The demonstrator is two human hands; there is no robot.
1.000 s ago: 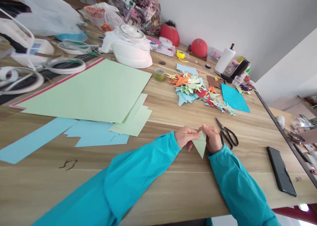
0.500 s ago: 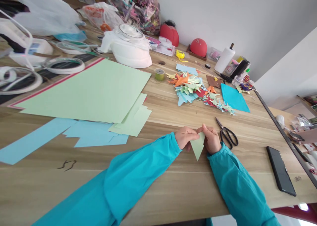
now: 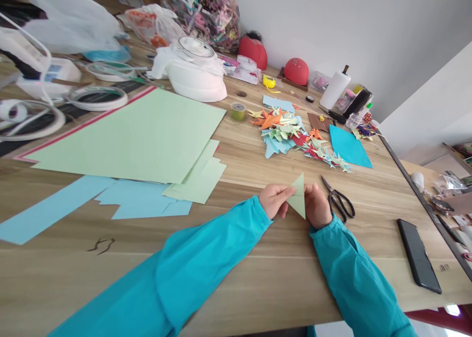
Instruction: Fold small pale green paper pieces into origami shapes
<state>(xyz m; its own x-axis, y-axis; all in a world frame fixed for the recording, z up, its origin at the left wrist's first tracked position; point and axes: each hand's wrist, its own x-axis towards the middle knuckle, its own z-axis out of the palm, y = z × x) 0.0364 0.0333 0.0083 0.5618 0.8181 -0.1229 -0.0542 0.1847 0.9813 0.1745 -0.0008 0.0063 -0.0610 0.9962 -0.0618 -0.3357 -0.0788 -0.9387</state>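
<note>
My left hand (image 3: 275, 200) pinches a small folded piece of light green paper (image 3: 299, 199) between thumb and fingers. The paper is now a triangle with a crease across it, its long edge upright on the right. Close against that edge is my right hand (image 3: 317, 208), its fingers curled in at the paper; their tips are partly hidden. Both hands are just above the wooden table. Black-handled scissors (image 3: 339, 201) lie to the right of my right hand.
Large green sheets (image 3: 136, 135) and blue paper pieces (image 3: 143, 199) lie on the left. Folded colourful paper shapes (image 3: 283, 130) are heaped farther back, near a spool (image 3: 238, 111) and a turquoise sheet (image 3: 349, 146). A phone (image 3: 418, 256) lies at right.
The green paper has turned: its point faced down toward me before, and now its long edge stands upright between my hands. My right fingers have shifted from its top to its right edge.
</note>
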